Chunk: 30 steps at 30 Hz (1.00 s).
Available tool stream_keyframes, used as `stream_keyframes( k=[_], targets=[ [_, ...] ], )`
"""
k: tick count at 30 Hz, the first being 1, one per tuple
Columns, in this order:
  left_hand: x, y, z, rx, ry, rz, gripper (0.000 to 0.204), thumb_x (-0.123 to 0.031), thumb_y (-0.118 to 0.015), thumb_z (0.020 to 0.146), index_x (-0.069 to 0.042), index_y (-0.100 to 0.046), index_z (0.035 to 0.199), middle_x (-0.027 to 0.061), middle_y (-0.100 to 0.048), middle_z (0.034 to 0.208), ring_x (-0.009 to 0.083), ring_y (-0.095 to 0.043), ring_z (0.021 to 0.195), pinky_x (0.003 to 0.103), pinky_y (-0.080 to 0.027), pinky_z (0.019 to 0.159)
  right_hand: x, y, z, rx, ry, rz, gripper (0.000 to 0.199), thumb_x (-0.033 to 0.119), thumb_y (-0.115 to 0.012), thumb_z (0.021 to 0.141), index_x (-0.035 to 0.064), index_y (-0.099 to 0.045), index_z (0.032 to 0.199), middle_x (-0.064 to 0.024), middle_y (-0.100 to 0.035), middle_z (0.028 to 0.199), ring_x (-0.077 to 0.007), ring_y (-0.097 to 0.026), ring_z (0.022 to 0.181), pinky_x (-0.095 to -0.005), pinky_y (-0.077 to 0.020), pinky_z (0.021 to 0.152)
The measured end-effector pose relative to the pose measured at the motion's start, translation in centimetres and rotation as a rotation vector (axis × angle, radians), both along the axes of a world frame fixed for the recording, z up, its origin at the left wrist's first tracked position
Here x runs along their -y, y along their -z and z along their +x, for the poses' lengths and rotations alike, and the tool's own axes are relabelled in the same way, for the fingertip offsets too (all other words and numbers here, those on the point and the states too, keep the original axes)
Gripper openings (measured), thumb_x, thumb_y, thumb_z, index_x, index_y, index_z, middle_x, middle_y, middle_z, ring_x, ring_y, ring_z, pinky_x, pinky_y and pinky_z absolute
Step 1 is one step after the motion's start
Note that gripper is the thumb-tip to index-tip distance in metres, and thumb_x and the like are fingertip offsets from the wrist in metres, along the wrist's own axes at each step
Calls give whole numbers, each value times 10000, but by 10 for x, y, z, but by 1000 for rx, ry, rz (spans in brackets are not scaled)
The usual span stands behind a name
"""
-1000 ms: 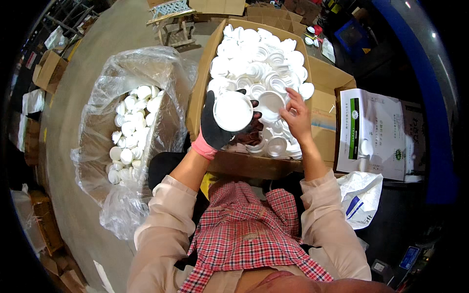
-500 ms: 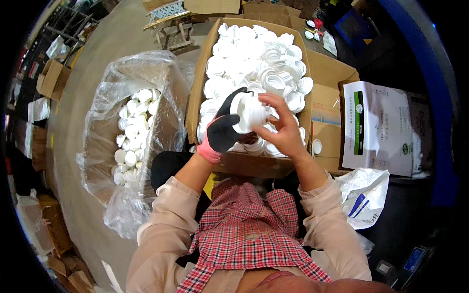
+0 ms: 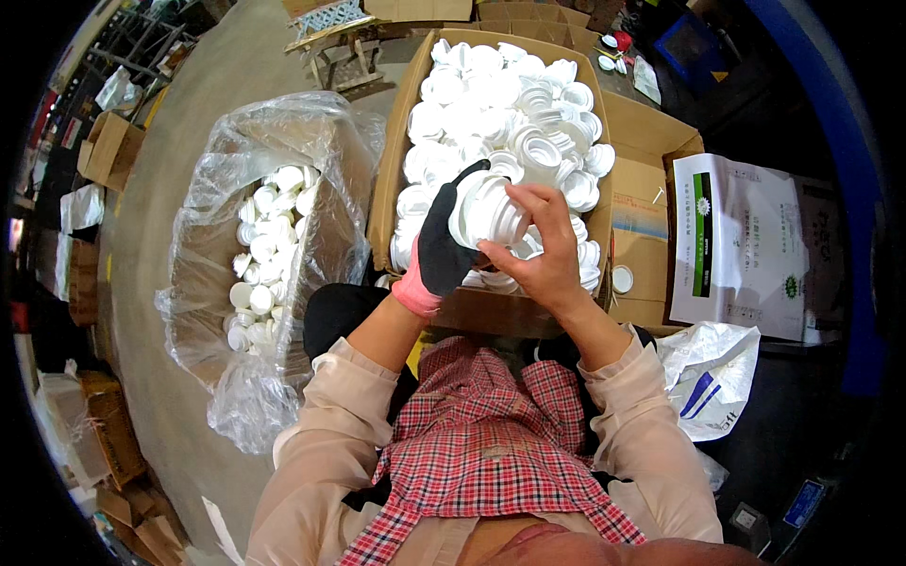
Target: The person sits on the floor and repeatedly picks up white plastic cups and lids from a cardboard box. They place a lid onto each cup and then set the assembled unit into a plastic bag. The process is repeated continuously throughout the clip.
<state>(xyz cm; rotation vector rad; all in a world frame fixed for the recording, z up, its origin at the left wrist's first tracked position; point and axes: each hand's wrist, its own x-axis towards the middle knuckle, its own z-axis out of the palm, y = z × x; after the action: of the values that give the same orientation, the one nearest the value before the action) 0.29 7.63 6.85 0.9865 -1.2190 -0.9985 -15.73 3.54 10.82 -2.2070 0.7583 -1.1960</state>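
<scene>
Over the near end of a large cardboard box [image 3: 383,203], I hold a white plastic ringed cap [image 3: 489,215] between both hands. My left hand [image 3: 442,247], in a black glove with a pink cuff, is closed round its left side. The bare fingers and thumb of my right hand [image 3: 547,255] grip its right side. Under and beyond my hands, a heap of similar white plastic caps [image 3: 491,104] fills the box. The palm side of my left hand is partly hidden by the cap.
To the left stands a carton lined with clear plastic [image 3: 203,283], holding several smaller white caps [image 3: 264,255]. On the right are an open cardboard box [image 3: 642,203], a printed white carton [image 3: 741,250] and a white plastic bag [image 3: 713,373]. A wooden stand [image 3: 344,71] is at the far end.
The cap has turned in my hands, so its stacked rings now show more and its wide open end less. My right fingers have shifted along its edge. The whole view has moved slightly.
</scene>
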Motion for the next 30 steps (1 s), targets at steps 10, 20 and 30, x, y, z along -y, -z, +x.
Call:
stream_keyframes(
  k=[10, 20, 30],
  targets=[
    [1, -5, 0, -123, 39, -5, 698, -131, -670, 814, 1, -354, 1422, 124, -484, 1350, 215, -479, 1231, 335, -379, 1053, -1, -1, 3, -18, 12, -28, 635, 135, -832, 662, 57, -567, 1233, -154, -515, 1146, -325, -561, 1039, -393, -486, 861],
    [-10, -20, -2, -531, 118, 284, 679, -225, -656, 880, -38, -335, 1447, 88, -506, 1318, 165, -521, 1154, 294, -460, 947, -2, 1, 3, -40, -11, -1, 655, 125, -829, 666, 70, -549, 1256, -158, -503, 1151, -332, -539, 1071, -403, -470, 882],
    [-7, -14, -29, -62, 34, 273, 579, -169, -669, 862, -16, -428, 1366, 104, -587, 1222, 207, -589, 1029, 329, -475, 873, 24, 28, -2, 280, 159, 665, 589, 550, -409, 990, -5, -609, 998, -67, -597, 849, -141, -516, 849, -281, -416, 818]
  ],
)
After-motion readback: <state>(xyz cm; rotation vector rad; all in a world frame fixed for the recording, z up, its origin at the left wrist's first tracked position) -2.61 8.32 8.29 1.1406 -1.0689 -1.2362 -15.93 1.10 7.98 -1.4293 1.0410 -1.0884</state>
